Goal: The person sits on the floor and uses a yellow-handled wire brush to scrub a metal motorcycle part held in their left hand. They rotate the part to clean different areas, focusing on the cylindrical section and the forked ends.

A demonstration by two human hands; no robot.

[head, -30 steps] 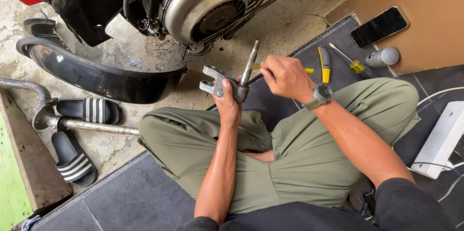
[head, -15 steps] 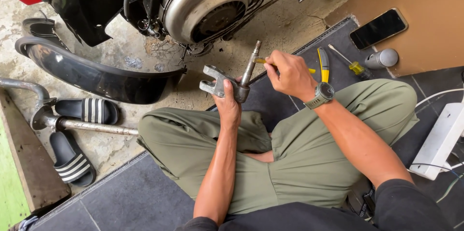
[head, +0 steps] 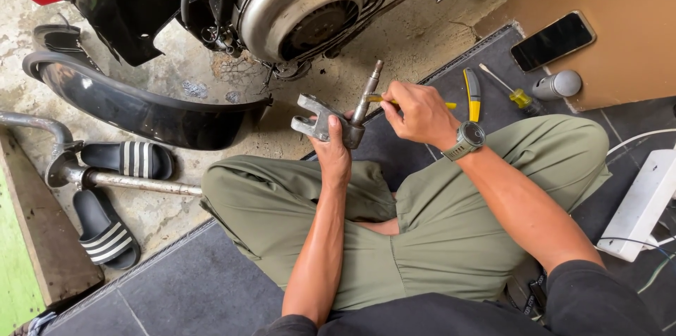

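I sit cross-legged on the floor in olive trousers. My left hand [head: 332, 147] grips a grey metal part [head: 320, 121] with a forked end on the left and a steel shaft [head: 367, 92] rising from its hub. My right hand [head: 419, 112], with a watch on the wrist, holds a thin yellow-handled tool [head: 386, 102] whose tip rests against the shaft.
A scooter engine [head: 299, 5] and black bodywork stand ahead; a loose black fender [head: 134, 107] lies left of it. Sandals [head: 123, 160] and a pipe [head: 141, 183] lie left. A yellow knife [head: 473, 93], screwdriver [head: 512, 91], grey can [head: 558, 85], phone [head: 553, 40] and power strip [head: 644, 206] lie to the right.
My right hand has shifted slightly along the shaft with the yellow tool, up and then back down. The left hand tilted the metal part a little.
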